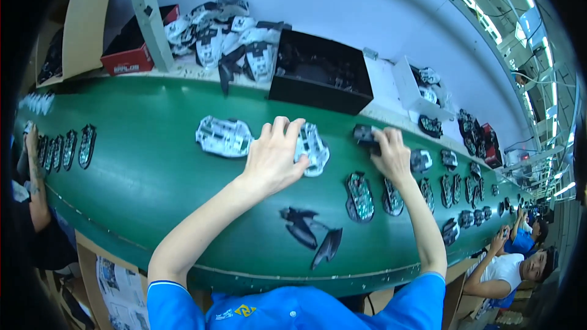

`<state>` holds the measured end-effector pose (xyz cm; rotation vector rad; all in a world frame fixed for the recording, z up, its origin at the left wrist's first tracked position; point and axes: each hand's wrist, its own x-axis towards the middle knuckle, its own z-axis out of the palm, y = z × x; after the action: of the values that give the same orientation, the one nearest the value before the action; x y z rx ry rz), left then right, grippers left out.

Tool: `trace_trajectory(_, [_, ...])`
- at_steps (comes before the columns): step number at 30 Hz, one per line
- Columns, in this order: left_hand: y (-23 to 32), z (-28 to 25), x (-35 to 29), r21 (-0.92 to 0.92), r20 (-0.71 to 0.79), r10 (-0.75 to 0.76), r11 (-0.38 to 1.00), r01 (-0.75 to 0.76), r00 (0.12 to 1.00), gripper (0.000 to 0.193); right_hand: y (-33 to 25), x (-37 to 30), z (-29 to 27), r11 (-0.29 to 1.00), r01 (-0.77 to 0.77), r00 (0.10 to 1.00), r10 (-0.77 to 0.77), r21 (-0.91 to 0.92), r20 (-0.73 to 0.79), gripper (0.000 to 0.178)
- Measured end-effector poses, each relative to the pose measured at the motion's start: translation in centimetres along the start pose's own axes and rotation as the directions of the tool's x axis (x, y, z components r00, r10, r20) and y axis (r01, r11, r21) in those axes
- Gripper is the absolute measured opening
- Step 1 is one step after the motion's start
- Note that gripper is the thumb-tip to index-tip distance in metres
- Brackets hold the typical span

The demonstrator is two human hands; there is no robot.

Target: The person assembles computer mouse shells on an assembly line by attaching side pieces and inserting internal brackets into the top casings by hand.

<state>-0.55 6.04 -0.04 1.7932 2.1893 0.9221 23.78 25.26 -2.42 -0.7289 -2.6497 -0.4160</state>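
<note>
My left hand [276,154] reaches over the green table, its fingers and thumb around the near side of a white mouse shell [315,151]. To its left lies another white mouse shell [224,136], inner side up. My right hand [392,154] grips a dark mouse part [364,135]; the fingers hide some of it. Below that hand rests a mouse base with a green circuit board [359,197], beside a similar base [392,197] partly behind my forearm. Loose black shell pieces [301,227] lie nearer to me.
At the back stand a black box [321,73] of dark parts, a pile of white shells [211,40] and a white box [422,88]. More bases [87,146] line the left. Co-workers sit at both sides; one arm [35,177] reaches in at left.
</note>
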Motion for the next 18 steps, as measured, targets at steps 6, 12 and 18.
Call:
trace_trajectory(6, [-5.5, 0.3, 4.5, 0.072, 0.170, 0.396, 0.908, -0.412, 0.902, 0.057, 0.3, 5.9, -7.3, 0.839, -0.185, 0.927, -0.024, 0.512, 0.375, 0.032])
trace_trajectory(12, [-3.3, 1.4, 9.6, -0.143, 0.615, 0.464, 0.861, -0.488, 0.638, 0.064, 0.9, 20.7, 1.5, 0.978, 0.144, 0.911, -0.191, 0.151, 0.367, 0.025])
trace_trajectory(18, [-6.1, 1.2, 8.8, -0.246, 0.564, 0.397, 0.918, -0.312, 0.724, 0.047, 1.2, 22.5, 5.8, 0.993, 0.013, 0.814, -0.079, 0.118, 0.576, 0.034])
